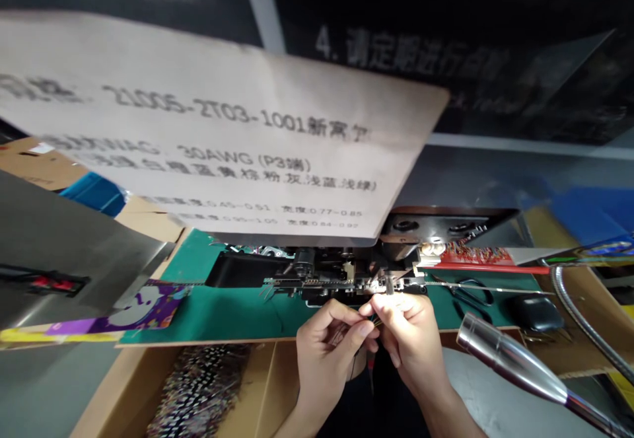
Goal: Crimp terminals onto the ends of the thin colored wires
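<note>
Both hands meet just in front of a crimping machine (327, 273), under its bright work light. My left hand (327, 352) pinches thin wires (377, 322) between thumb and index finger. Close against it, my right hand (413, 339) has its fingertips closed on the same wires, at the machine's lit working spot. A dark strand hangs below the fingers. The wire ends are mostly hidden by the fingertips. A strip of terminals (193, 284) runs into the machine from the left.
A printed paper sheet (238, 134) hangs on the machine front, above the hands. Bundled wires (198, 392) fill a cardboard box (113, 392) below left. On the green mat (222, 319) lie scissors (473, 292) and a black object (535, 312). A metal lamp (512, 359) juts in from the right.
</note>
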{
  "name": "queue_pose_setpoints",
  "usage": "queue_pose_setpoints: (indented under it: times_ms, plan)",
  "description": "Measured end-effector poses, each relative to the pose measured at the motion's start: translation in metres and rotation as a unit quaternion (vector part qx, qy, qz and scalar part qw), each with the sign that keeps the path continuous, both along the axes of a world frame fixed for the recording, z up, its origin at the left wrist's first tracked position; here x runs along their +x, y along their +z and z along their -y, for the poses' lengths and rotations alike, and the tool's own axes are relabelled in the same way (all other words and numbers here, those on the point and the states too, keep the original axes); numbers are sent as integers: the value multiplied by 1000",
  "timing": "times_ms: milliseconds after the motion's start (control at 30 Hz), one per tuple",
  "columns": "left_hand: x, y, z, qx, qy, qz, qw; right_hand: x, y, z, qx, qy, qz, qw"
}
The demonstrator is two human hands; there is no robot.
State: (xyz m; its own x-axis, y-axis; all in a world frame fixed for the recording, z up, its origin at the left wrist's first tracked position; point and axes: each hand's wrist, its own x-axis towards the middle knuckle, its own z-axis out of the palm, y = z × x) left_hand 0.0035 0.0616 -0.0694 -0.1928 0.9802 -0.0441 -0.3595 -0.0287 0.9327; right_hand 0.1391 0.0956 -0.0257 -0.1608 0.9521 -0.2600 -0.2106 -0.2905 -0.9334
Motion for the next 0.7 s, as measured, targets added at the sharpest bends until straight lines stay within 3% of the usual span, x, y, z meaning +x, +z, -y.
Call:
queue_pose_setpoints:
  times_ms: [233,433,600,700]
  plan:
    - [-3,0,1,-1,3,-27,1000,0,-2,0,13,0,45,999]
    - [-1,8,5,47,26,-52,997,28,-22,21,130,25,60,989]
    - [14,14,12,97,-22,37,994,39,-35,50,168,83,107,976]
    - [22,14,18,111,-62,14,992,37,-38,65,213,61,128,967]
